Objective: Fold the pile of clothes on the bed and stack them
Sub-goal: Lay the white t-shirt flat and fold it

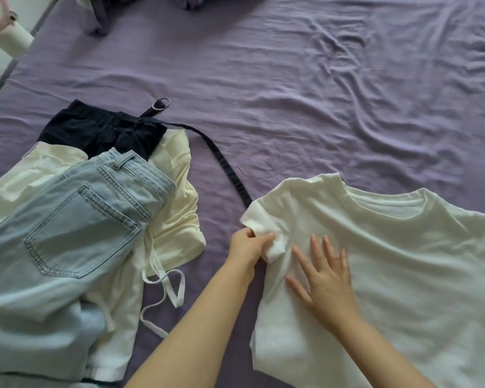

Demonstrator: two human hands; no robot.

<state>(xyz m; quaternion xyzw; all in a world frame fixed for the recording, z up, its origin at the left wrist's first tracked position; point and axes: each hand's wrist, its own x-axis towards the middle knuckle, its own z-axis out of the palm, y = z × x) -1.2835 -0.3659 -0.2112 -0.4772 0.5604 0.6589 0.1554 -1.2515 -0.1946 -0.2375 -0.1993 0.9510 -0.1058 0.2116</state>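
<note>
A white T-shirt (389,261) lies spread on the purple bed sheet (291,93) at the right side of the head view, neckline toward the far side of the bed; its right and lower portions run out of frame. The left hand (247,247) pinches the cuff of the shirt's left sleeve (269,233), thumb and fingers curled round the hem, with the sleeve drawn inward over the shirt body. The right hand (325,278) lies flat on the shirt just beside that sleeve, fingers straight and spread, pressing the fabric down. The shirt's left edge runs from the sleeve toward the near side, with bare sheet between it and the pile of clothes (81,219) at the left. That pile consists of light-blue jeans (67,233) on top, back pocket facing up, over cream-white garments (177,208) with loose white drawstrings (163,289) trailing onto the sheet, and a dark navy garment (101,130) at the far end. A dark belt (221,161) with a metal ring buckle (161,103) extends from the navy garment across the sheet; its far end passes under the shirt's shoulder edge. Beyond the shirt and pile, the wrinkled sheet lies open across the middle and right. Bunched purple bedding (101,18) sits at the far edge, and a white-and-pink object (9,26) stands off the bed's left corner.
</note>
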